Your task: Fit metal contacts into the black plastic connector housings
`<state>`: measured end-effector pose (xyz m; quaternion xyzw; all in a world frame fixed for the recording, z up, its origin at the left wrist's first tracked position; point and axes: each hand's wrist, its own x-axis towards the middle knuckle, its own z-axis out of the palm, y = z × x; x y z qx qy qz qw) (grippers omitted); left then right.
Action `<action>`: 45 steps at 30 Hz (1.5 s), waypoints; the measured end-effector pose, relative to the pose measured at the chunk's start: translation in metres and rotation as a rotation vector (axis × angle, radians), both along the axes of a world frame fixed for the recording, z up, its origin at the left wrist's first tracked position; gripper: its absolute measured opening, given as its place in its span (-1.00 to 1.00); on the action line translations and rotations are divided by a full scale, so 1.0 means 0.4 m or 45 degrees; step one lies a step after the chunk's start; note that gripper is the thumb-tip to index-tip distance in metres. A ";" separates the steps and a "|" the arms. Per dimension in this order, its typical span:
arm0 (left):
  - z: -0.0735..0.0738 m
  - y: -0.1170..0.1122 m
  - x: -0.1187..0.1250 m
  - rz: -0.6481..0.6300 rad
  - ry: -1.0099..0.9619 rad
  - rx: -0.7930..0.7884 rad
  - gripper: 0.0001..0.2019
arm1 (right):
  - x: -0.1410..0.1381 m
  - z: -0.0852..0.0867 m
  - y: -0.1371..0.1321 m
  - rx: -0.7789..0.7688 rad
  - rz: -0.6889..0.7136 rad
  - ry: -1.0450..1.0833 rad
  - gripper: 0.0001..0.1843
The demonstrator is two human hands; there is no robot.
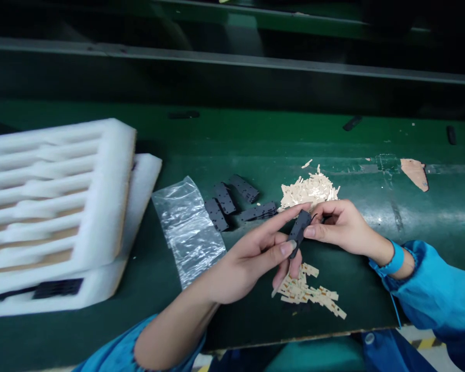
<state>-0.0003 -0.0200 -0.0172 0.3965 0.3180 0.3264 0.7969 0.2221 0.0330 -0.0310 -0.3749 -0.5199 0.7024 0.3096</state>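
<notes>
My left hand (251, 258) is closed around a small black rectangular plastic part (300, 232), tilted, with the thumb across its lower end. Just to the right, my right hand (341, 227) pinches at the part's upper end; a thin dark bit shows by its fingers, too small to name. Behind the hands lies a heap of small cream-coloured pieces (310, 188). A looser spread of similar flat cream pieces (313, 294) lies below my left fingers. Left of the heap are several more black plastic parts (225, 199), next to a clear plastic bag (189, 227).
White foam trays (116, 191) are stacked at the left, black parts showing in the lower one. Along the back of the green table (372, 279) lie scattered black pieces (352, 123) and a torn brown scrap (415, 174). A dark ledge (232, 59) runs behind.
</notes>
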 end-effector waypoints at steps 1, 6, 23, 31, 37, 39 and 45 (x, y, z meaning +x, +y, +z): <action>0.000 0.003 -0.002 -0.025 -0.036 -0.036 -0.36 | 0.002 0.000 0.001 -0.006 0.019 0.009 -0.62; 0.000 0.010 -0.001 -0.032 -0.095 -0.086 -0.36 | 0.007 0.002 -0.004 -0.006 0.027 0.057 -0.65; -0.028 0.014 -0.019 -0.085 -0.264 -0.166 -0.58 | 0.021 0.045 0.009 0.110 -0.158 0.089 -0.73; -0.025 0.021 -0.019 -0.146 -0.195 -0.186 -0.53 | 0.020 0.043 0.010 0.049 -0.096 0.132 -0.72; -0.017 0.031 -0.020 -0.213 -0.155 -0.180 -0.54 | 0.026 0.041 0.020 0.034 -0.016 0.094 -0.67; -0.014 0.034 -0.024 -0.301 -0.102 -0.129 -0.55 | 0.040 0.045 0.034 0.065 0.088 0.050 -0.61; -0.002 0.040 -0.018 -0.456 0.122 0.009 -0.68 | 0.072 0.100 0.043 0.270 0.694 -0.372 -0.76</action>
